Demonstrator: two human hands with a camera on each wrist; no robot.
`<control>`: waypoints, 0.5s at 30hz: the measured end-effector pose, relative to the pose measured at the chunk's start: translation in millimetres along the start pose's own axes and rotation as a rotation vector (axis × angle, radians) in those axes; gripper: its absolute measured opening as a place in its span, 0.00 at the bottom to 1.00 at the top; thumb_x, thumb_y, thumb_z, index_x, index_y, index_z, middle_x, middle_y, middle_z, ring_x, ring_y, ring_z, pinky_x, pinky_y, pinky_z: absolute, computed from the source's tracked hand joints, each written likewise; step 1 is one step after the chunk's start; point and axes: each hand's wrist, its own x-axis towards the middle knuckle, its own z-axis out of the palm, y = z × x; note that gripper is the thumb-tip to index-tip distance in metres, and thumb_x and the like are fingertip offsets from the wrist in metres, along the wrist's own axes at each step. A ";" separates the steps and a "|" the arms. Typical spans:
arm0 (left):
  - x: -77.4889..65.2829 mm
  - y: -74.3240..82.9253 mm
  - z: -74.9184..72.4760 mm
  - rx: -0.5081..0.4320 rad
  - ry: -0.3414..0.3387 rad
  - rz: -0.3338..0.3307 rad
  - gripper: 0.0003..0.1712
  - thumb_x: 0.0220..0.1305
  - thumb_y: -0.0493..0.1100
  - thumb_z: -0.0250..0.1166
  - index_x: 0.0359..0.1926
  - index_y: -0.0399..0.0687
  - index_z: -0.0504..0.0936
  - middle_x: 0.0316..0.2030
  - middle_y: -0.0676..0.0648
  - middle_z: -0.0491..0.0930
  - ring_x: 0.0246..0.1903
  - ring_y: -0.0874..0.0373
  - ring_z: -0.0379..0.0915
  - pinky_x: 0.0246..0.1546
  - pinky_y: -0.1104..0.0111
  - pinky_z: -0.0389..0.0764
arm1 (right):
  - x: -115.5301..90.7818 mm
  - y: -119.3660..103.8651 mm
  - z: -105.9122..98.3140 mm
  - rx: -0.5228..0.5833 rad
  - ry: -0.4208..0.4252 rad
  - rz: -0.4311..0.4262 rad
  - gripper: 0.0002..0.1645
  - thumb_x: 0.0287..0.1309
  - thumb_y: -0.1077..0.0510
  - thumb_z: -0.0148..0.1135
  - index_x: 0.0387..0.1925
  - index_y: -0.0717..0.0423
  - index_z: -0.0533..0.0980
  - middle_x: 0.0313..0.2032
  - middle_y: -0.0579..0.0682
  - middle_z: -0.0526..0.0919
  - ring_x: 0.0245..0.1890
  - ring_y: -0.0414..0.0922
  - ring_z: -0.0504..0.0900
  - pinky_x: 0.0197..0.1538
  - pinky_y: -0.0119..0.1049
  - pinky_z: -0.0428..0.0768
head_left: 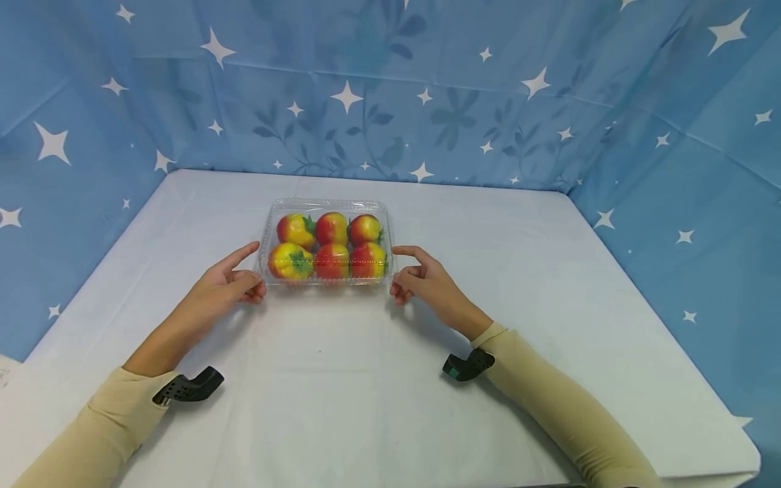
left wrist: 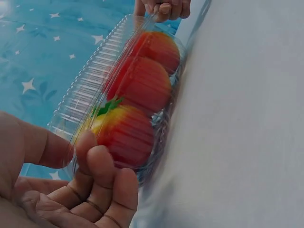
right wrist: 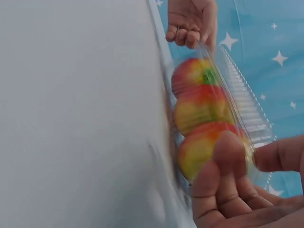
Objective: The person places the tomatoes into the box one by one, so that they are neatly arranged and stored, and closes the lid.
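A clear hinged plastic container [head_left: 323,205] with a ridged rim stands on the white-covered table, its lid down. Inside sit several red and yellow fruits [head_left: 332,228] in two rows, some with green leaves. At the container's left front corner, my left hand [head_left: 228,281] pinches the rim, its index finger stretched along the side. My right hand [head_left: 427,281] does likewise at the right front corner. The left wrist view shows the left thumb and fingertips [left wrist: 100,159] at the lid's edge. In the right wrist view, the right fingertips [right wrist: 230,147] partly cover the nearest fruit.
White cloth [head_left: 342,386] covers the table around the container. Blue curtains [head_left: 390,88] with white stars and leaf prints close off the back and both sides. Each sleeve carries a black wrist device, one on the left [head_left: 189,386] and one on the right [head_left: 468,364].
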 end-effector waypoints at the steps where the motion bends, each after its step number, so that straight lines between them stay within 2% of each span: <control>1: -0.3 0.3 1.0 -0.008 0.004 -0.006 0.42 0.82 0.34 0.53 0.87 0.39 0.43 0.35 0.44 0.83 0.36 0.58 0.80 0.44 0.71 0.86 | -0.2 0.8 1.9 0.022 0.009 0.000 0.35 0.77 0.65 0.56 0.79 0.64 0.60 0.31 0.58 0.84 0.28 0.48 0.83 0.41 0.38 0.87; 9: 0.7 5.6 5.8 -0.009 0.041 -0.041 0.43 0.80 0.32 0.53 0.87 0.39 0.44 0.30 0.46 0.81 0.28 0.59 0.77 0.39 0.72 0.85 | 0.6 2.8 11.7 0.097 0.091 -0.010 0.35 0.72 0.67 0.55 0.77 0.66 0.61 0.26 0.54 0.81 0.24 0.47 0.78 0.34 0.34 0.83; 15: 1.3 4.6 6.8 -0.011 0.057 -0.066 0.42 0.80 0.34 0.52 0.87 0.42 0.44 0.28 0.47 0.80 0.27 0.58 0.75 0.39 0.72 0.84 | 0.1 6.7 13.4 0.121 0.098 -0.022 0.36 0.71 0.66 0.55 0.77 0.65 0.61 0.26 0.54 0.81 0.24 0.46 0.78 0.32 0.34 0.82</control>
